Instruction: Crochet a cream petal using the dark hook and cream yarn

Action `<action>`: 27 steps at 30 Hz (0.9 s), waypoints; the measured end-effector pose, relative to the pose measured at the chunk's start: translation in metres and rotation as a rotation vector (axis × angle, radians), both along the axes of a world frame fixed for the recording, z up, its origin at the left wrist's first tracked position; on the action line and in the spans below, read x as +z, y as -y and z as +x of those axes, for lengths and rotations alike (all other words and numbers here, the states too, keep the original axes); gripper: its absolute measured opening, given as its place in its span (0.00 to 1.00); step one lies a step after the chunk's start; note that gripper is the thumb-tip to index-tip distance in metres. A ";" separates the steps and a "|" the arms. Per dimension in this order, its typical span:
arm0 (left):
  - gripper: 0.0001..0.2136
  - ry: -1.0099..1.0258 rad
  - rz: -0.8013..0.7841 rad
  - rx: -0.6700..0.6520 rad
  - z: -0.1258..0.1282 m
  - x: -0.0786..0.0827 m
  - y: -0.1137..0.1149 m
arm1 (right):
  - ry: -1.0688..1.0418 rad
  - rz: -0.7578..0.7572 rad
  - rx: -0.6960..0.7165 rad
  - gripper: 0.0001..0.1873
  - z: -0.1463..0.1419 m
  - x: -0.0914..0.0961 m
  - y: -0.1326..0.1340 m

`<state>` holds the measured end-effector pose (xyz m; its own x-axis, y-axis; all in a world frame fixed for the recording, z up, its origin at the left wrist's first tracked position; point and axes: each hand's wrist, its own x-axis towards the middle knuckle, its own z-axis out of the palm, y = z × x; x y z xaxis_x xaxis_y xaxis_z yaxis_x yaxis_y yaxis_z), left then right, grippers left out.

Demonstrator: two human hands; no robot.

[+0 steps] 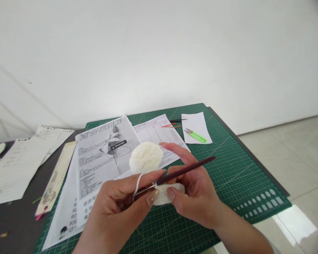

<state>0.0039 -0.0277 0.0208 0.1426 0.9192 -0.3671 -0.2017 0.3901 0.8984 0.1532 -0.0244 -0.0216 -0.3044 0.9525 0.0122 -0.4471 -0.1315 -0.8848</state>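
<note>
1. Plain white wall behind, pale floor tiles to the right; a dark worktop (16, 218) carries a green cutting mat (228, 169), and every place below is told from that mat.
2. Head view, hands: above the mat's near middle, the left hand (116, 204) has thumb and forefinger pressed together, pinching the left edge of a small white crochet piece (163, 195) along with the yarn strand (137, 183). The right hand (198, 197) has its thumb clamping a brown crochet hook (185, 169) against the curled fingers, forefinger stretched out; the metal tip lies at the pinch and the handle slants toward the mat's right edge.
3. Head view, supply: a cream yarn ball (145, 157) sits at mat centre, just behind the hands, its strand looping down to the left hand.
4. Head view, surroundings: a printed pattern sheet (100, 158) covers the mat's left part, green thread snips (196, 135) lie on a white slip at the far edge, and lined papers (18, 162) lie off the mat to the left.
5. Judgement: the work calls for even strand tension through the left fingers, the pinch kept close under the hook tip so the loop stays open, and wrist rotation, not pulling. A slack strand or a snagged ball would probably distort the stitch.
</note>
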 end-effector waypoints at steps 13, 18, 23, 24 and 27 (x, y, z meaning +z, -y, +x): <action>0.11 -0.051 0.019 -0.007 -0.001 -0.003 0.002 | 0.070 -0.003 -0.019 0.40 0.000 0.000 0.001; 0.11 -0.070 0.015 -0.009 -0.001 -0.003 0.002 | 0.081 -0.008 -0.017 0.41 0.000 0.001 0.001; 0.11 -0.074 0.016 -0.013 0.002 -0.001 0.002 | 0.076 -0.008 -0.026 0.41 -0.001 0.002 0.000; 0.11 -0.068 0.017 -0.011 0.002 -0.001 0.002 | 0.074 -0.004 -0.026 0.41 -0.001 0.002 0.000; 0.11 -0.054 0.027 0.002 0.003 -0.002 0.001 | 0.063 0.000 -0.023 0.41 -0.001 0.001 0.000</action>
<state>0.0068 -0.0287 0.0192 0.1212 0.9292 -0.3491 -0.1533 0.3650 0.9183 0.1519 -0.0242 -0.0205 -0.2828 0.9591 -0.0058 -0.3938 -0.1216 -0.9111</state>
